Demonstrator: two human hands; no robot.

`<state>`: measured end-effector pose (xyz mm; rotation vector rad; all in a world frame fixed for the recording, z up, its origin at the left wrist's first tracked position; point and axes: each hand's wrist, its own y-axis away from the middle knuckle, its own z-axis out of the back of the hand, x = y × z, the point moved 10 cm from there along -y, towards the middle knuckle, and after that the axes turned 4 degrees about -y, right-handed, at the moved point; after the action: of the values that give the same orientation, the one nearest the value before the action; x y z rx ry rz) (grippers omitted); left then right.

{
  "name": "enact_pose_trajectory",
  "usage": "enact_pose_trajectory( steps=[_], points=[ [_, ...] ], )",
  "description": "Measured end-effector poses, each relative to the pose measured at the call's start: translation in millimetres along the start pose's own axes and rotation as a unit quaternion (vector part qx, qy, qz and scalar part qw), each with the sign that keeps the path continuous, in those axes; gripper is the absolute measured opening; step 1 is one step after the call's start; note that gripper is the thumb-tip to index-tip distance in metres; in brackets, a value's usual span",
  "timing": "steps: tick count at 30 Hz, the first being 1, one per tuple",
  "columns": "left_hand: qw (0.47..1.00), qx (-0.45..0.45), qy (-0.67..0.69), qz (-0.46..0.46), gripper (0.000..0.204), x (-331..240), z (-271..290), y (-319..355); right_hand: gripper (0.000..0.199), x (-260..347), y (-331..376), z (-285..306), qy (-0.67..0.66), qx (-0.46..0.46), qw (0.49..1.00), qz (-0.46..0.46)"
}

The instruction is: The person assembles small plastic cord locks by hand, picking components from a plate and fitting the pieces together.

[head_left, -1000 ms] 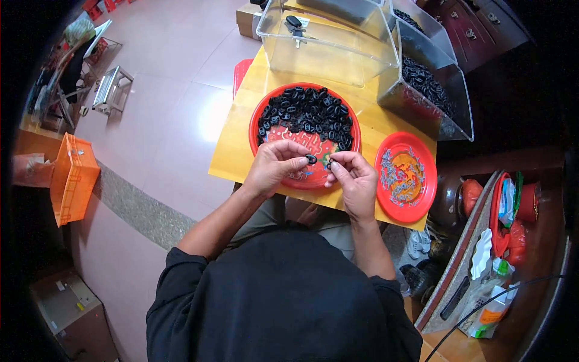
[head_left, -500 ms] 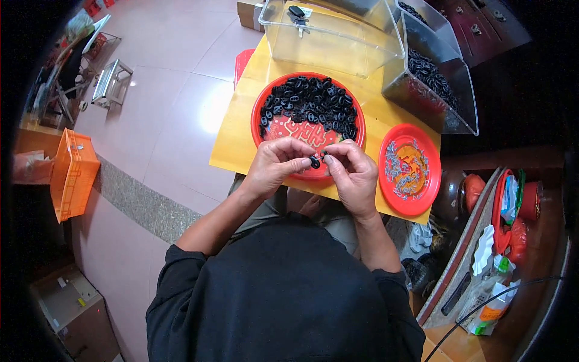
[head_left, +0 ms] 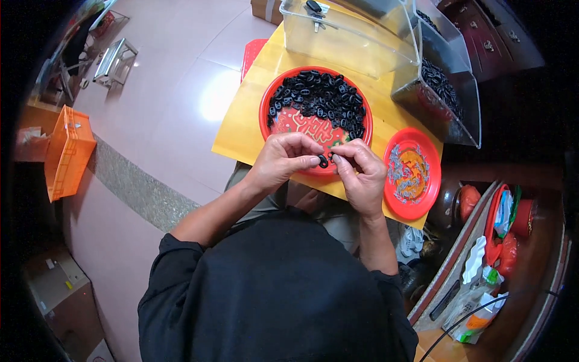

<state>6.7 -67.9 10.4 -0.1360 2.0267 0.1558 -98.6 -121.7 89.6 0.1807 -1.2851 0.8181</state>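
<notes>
Both hands are raised over the near rim of a round red tray (head_left: pixel 263 111). Between thumb and fingertips, my left hand (head_left: pixel 282 158) pinches a small black oval plastic piece (head_left: pixel 324 161) with a hole in it. Close beside it, my right hand (head_left: pixel 363 172) has its thumb and forefinger together on a tiny dark part (head_left: pixel 331 156), too small to name. Heaped across the tray's far half are many similar black oval pieces (head_left: pixel 319 93). The tray's near half shows its patterned bottom.
Right of the tray lies a red plate (head_left: pixel 434 181) with small grey parts. Clear plastic bins (head_left: pixel 350 51) stand at the table's back, one holding keys (head_left: pixel 316 18), another dark pieces (head_left: pixel 440 84). An orange crate (head_left: pixel 71 154) sits on the floor at left; a cluttered shelf (head_left: pixel 482 265) is at right.
The whole view has shifted slightly, with the table and tray now a little farther right. Both hands keep nearly the same pinching pose, the small pieces still close together.
</notes>
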Motion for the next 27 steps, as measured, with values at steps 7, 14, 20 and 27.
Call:
enact_pose_trajectory(
  steps=[7, 14, 20, 27],
  points=[
    [0.999, 0.003, 0.034, 0.014, 0.015, 8.7, -4.9, -2.5, 0.010, -6.2, 2.1, -4.5, -0.001, 0.026, 1.000, -0.015],
    [0.994, -0.045, 0.083, 0.055, 0.013, 19.9, 4.1, -0.5, 0.027, -5.1, 5.9, -5.4, 0.024, 0.024, 0.999, -0.013],
    [0.990, -0.053, 0.118, 0.064, 0.014, 28.8, 3.8, -1.7, 0.038, 4.3, 12.9, -15.8, 0.159, 0.036, 0.985, 0.064],
    [0.989, -0.053, 0.113, 0.079, 0.012, 29.3, 1.9, 0.1, 0.035, 7.6, 20.5, -16.3, 0.161, 0.015, 0.980, 0.118]
  ],
)
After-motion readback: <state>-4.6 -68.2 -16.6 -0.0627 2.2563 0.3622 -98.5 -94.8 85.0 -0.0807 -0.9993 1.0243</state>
